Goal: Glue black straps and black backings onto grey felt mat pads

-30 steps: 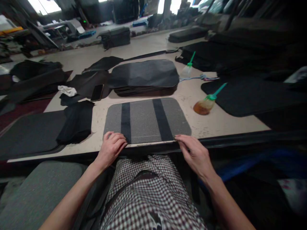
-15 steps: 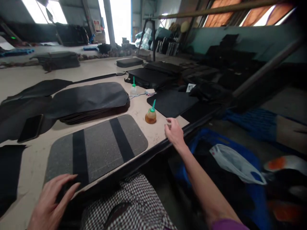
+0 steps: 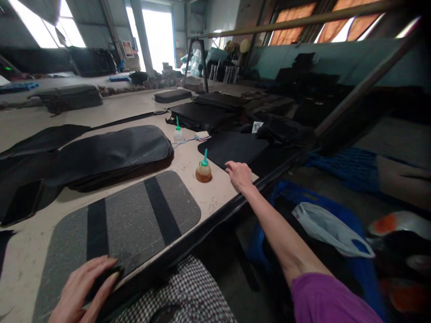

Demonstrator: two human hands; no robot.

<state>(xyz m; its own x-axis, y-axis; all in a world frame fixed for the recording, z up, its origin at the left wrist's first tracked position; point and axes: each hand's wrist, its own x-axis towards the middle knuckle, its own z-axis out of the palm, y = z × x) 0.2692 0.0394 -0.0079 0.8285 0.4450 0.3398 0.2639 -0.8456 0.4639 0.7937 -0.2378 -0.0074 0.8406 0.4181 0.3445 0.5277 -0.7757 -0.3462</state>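
My left hand (image 3: 84, 287) is at the near edge of a grey speckled board (image 3: 131, 215) with rounded corners and two black strips across it. Its fingers lie over the edge, thumb apart from them, with a dark gap between. My right hand (image 3: 239, 176) is stretched forward, fingertips pinched together at the near corner of a flat black panel (image 3: 232, 146). How firmly they hold it is hidden. Left of that hand stands a squeeze bottle (image 3: 204, 172) with brown liquid and a green spout. Farther back is a clear bottle (image 3: 178, 134) with a green spout.
A stack of black sheets (image 3: 124, 152) lies behind the board, a phone (image 3: 22, 202) at left. Black bags (image 3: 205, 114) sit farther back. Below the table's right edge, a blue crate (image 3: 279, 193) holds a white plastic bag (image 3: 330, 229).
My right hand has reached slightly forward to the black panel, and its fingers have drawn together. My left hand has slid right along the board's edge. The view has turned slightly right.
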